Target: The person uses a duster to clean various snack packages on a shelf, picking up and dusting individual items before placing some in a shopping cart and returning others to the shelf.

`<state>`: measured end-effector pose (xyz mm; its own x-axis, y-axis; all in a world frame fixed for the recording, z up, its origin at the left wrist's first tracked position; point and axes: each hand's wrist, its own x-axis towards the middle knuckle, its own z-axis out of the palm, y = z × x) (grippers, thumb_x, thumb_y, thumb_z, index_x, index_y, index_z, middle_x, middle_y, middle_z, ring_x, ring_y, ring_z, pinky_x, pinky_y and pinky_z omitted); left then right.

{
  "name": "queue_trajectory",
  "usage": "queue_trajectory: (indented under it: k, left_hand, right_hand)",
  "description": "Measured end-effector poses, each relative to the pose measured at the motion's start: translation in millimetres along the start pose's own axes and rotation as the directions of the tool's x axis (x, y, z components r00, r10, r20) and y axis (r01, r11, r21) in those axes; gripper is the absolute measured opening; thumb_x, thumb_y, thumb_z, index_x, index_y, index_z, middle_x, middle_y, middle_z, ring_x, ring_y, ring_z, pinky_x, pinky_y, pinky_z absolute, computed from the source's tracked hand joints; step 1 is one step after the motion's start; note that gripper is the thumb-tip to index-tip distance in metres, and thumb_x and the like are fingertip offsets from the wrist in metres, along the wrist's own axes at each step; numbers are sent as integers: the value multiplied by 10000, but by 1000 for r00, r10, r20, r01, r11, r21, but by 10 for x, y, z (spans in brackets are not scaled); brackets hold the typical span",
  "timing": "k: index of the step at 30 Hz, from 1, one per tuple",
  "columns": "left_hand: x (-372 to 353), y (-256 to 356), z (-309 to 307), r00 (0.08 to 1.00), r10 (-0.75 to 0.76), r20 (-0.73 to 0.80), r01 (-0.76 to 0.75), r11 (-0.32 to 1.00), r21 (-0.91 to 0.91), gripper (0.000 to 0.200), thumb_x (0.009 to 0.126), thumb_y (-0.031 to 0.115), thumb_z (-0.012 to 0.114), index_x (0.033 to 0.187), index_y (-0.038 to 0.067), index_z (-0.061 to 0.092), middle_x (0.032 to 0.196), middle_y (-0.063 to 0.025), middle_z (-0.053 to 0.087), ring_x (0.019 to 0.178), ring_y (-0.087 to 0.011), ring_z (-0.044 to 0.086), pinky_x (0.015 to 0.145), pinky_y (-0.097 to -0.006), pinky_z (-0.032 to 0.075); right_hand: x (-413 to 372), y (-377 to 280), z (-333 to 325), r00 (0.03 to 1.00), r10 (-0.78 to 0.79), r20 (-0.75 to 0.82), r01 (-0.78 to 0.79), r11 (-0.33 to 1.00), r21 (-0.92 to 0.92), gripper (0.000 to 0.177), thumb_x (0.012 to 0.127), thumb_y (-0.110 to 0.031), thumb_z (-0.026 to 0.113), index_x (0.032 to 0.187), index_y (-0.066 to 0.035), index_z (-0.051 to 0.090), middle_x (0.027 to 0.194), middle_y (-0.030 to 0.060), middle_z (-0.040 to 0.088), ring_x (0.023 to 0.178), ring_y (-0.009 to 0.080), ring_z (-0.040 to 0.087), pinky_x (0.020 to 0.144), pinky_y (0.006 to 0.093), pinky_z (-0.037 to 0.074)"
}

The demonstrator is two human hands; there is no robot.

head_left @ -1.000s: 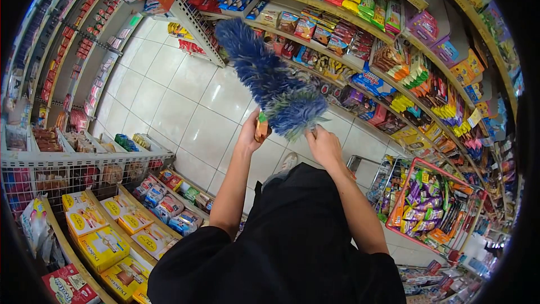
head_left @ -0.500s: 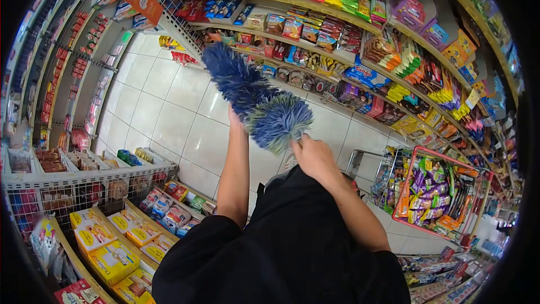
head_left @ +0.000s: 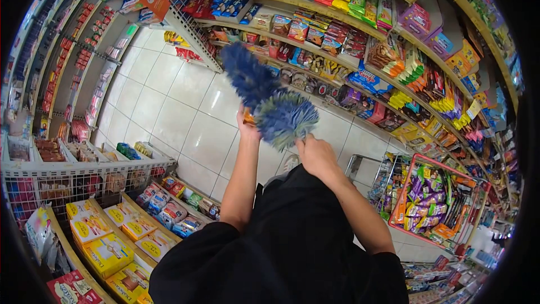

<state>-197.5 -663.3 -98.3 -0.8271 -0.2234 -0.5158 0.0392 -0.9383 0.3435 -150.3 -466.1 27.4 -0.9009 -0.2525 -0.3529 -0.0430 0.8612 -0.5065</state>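
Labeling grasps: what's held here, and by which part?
The left hand grips the duster by its orange handle, below the fibres. The right hand touches the fibre fringe; grip unclear.

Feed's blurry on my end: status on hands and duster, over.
Left hand shut on base of blue fluffy duster. Right hand at its fibres, grip unclear. Nothing blocking; stocked snack shelves close behind.

The handle of the duster [head_left: 270,101] was mostly hidden behind its fluffy head and the left hand [head_left: 246,122] at the frame's centre. The fingers [head_left: 301,144] of the right hand [head_left: 318,156] were lost in the fibres, so their grip could not be told. Packet labels on the shelves [head_left: 337,39] at upper right were too small to read, and the yellow boxes [head_left: 107,253] at lower left ran off the bottom edge.
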Motion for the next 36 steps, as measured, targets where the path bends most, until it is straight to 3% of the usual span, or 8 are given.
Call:
queue_trajectory:
  k: [11, 25, 26, 28, 30, 31, 34, 36]
  left_hand:
    - [-449, -331, 364, 865, -420, 274, 475, 861, -179, 498, 889, 424, 380, 1146, 31, 544, 1120, -139, 597, 1035, -318, 560, 928, -462, 435]
    - [301, -70, 135, 817, -61, 574, 128, 989, -77, 386, 903, 283, 376, 1112, 7, 547, 1083, -154, 594, 992, -302, 565, 881, -421, 457]
    - [593, -72, -109, 998, -34, 62, 39, 996, -86, 364, 889, 239, 363, 1089, 5, 557, 1058, -142, 606, 955, -309, 577, 869, -408, 467]
    - [754, -29, -490, 664, -12, 747, 417, 836, -358, 348, 885, 203, 322, 1033, 19, 579, 1029, -132, 622, 914, -297, 599, 866, -388, 481]
    - [463, -21, -82, 982, -113, 148, 145, 964, -222, 336, 897, 221, 314, 1004, 38, 576, 943, -113, 627, 820, -261, 606, 806, -357, 499]
    - [303, -9, 146, 977, -75, -200, 59, 995, -82, 332, 904, 230, 310, 989, 48, 574, 901, -103, 630, 773, -243, 609, 776, -342, 509]
    - [440, -36, 15, 1000, 7, 11, -7, 1000, -6, 300, 918, 286, 362, 983, 64, 552, 869, -95, 614, 779, -225, 596, 771, -353, 499]
    - [742, 165, -595, 715, -162, 680, 364, 917, -164, 415, 892, 366, 489, 1189, 76, 484, 1100, -125, 564, 1073, -273, 517, 968, -497, 370]
  right_hand:
    - [268, -112, -122, 997, -42, -60, 52, 983, 176, 406, 892, -326, 448, 899, 66, 554, 791, 303, 597, 786, 453, 580, 738, 491, 441]
    - [67, 86, -68, 989, -76, -130, 74, 997, -17, 399, 894, -350, 468, 919, 34, 572, 708, 251, 615, 682, 415, 608, 658, 487, 472]
    - [130, 148, -55, 989, -57, -139, 55, 998, -20, 396, 894, -350, 468, 925, 29, 575, 712, 252, 616, 688, 416, 607, 661, 488, 471]
    - [173, 224, -46, 990, -10, -141, 10, 1000, -1, 396, 893, -354, 464, 934, 22, 581, 726, 255, 617, 710, 418, 608, 674, 491, 470]
    - [155, 258, -9, 992, 40, -116, -35, 998, 45, 402, 893, -362, 458, 940, 16, 585, 746, 260, 619, 742, 418, 609, 692, 493, 469]
    - [133, 277, 24, 995, 17, -103, -15, 1000, 23, 399, 890, -360, 465, 932, 18, 585, 751, 264, 616, 741, 422, 604, 690, 496, 465]
    - [149, 374, 95, 997, -12, -71, 10, 999, -36, 402, 886, -364, 467, 926, 18, 586, 777, 270, 614, 762, 430, 596, 703, 498, 458]
    - [227, 525, 86, 998, 30, -58, -34, 997, -62, 422, 893, -381, 443, 943, 12, 590, 810, 269, 621, 806, 428, 598, 736, 489, 459]
